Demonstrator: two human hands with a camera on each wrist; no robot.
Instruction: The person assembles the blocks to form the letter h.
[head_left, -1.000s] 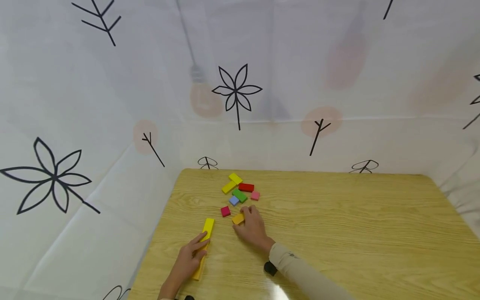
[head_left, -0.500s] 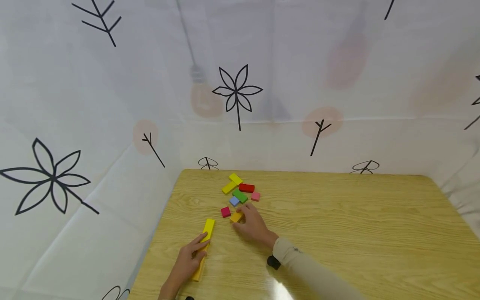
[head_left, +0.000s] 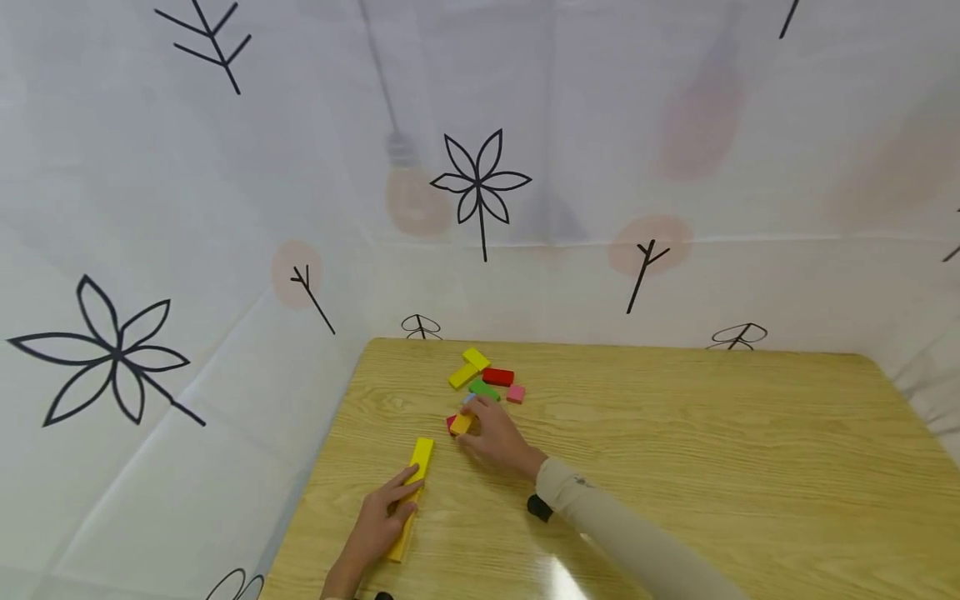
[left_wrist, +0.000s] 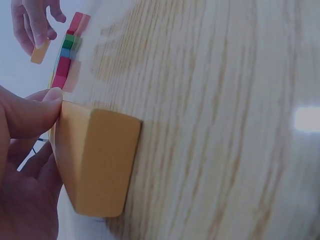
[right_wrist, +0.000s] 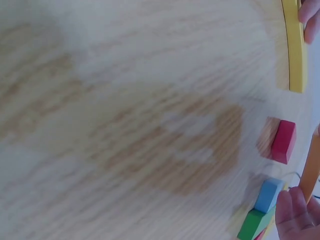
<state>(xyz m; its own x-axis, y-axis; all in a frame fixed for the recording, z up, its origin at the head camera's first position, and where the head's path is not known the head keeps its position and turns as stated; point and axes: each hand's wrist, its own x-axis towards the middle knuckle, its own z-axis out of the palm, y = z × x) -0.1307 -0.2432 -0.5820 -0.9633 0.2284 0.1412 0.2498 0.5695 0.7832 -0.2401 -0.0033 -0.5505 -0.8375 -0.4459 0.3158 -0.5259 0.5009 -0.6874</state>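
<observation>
White cloth with leaf prints (head_left: 555, 283) backs the wood-grain worktop (head_left: 675, 433) I watch remotely. Near its left edge, my left hand (head_left: 378, 517) holds a straight row lightly between thumb and fingers: a bright yellow block (head_left: 423, 452) at the far end, an orange block (left_wrist: 105, 165) nearest, their join hidden. My right hand (head_left: 497, 437) pinches an amber block (head_left: 461, 424) between thumb and fingertips, apparently just above the worktop, partly covering a crimson block (right_wrist: 284, 142). Toward the far left corner lie a blue block (right_wrist: 268, 195), green block (head_left: 483, 388), red block (head_left: 498, 377), pink block (head_left: 516, 394) and two small yellow blocks (head_left: 463, 376). I judge it early: two pieces seem aligned, one is in hand, seven lie loose.
</observation>
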